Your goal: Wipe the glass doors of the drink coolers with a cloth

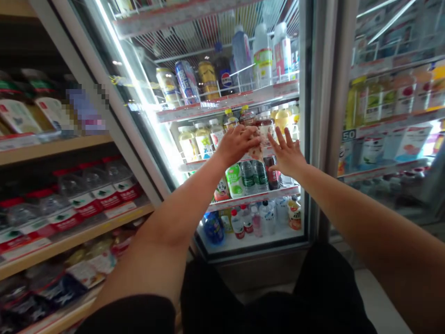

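In front of a lit drinks fridge, both my arms reach forward. My left hand [238, 144] has its fingers curled over a pinkish, mottled thing [256, 150], too blurred to name. To the right of it, my right hand [288, 152] is raised with its fingers spread and nothing in its grasp. Its thumb side is near the mottled thing; whether they touch I cannot tell. Behind the hands is a row of bottles with pale yellow drinks [282, 116]. Just below hang no other hands, only a green-labelled bottle [235, 180] and several clear bottles [260, 175] on the shelf.
Higher up, cans [187, 82] and tall bottles [263, 54] stand on a wire shelf. Small bottles and a blue pack [213, 227] occupy the fridge floor. Wooden shelves with red-capped bottles [93, 178] flank the left side. A metal door frame [328, 120] and another stocked fridge are at right.
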Available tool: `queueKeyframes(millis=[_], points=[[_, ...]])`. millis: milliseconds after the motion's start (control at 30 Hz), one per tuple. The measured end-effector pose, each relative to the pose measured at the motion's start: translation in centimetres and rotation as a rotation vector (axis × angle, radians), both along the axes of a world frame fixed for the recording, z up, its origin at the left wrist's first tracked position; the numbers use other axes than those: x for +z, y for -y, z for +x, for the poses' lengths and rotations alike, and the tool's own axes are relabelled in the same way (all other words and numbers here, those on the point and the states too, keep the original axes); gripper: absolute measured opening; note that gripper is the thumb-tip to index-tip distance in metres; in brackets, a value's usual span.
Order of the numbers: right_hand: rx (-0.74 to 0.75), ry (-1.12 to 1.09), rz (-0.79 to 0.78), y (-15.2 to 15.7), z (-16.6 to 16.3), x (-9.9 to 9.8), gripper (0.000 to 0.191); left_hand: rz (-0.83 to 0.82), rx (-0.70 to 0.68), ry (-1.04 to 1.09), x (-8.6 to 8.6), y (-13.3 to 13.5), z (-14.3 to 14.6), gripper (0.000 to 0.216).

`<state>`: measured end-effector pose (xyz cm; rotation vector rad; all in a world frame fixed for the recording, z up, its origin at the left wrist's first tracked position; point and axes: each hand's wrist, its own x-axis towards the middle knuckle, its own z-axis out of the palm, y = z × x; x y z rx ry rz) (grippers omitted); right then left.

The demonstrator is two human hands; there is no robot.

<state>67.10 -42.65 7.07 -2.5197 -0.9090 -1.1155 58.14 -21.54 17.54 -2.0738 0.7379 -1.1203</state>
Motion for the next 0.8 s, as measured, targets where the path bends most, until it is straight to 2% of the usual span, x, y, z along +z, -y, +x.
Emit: queueKeyframes(millis=[100,233,333,500,633,800], points=[[0.01,0.013,0.013,0.0,0.3,-0.1,0.125,-0.095,0.029,0.018,1.2,-0.6,-0.4,0.034],[0.007,-0.004,0.024,-0.1,0.4,-0.2,0.124,-0.344,0.079,0.056,3.4,-2.2,-1.3,0.035],[0.013,-0.015,0.026,-0.2,0.1,-0.2,0.121,-0.473,0.087,0.104,4.1,-3.1,-1.8,0.043],[0.084,0.038,0.072,0.6,-0.6,0.8,0.114,-0.441,0.061,0.091,2.7,-2.7,-1.7,0.058],[0.059,0.081,0.18,1.7,-0.1,2.1,0.107,-0.412,0.012,0.117,1.5,-1.9,-0.9,0.055],[0.006,0.043,0.129,2.1,1.3,1.4,0.108,-0.365,-0.031,0.08,1.0,-1.8,-0.3,0.049]])
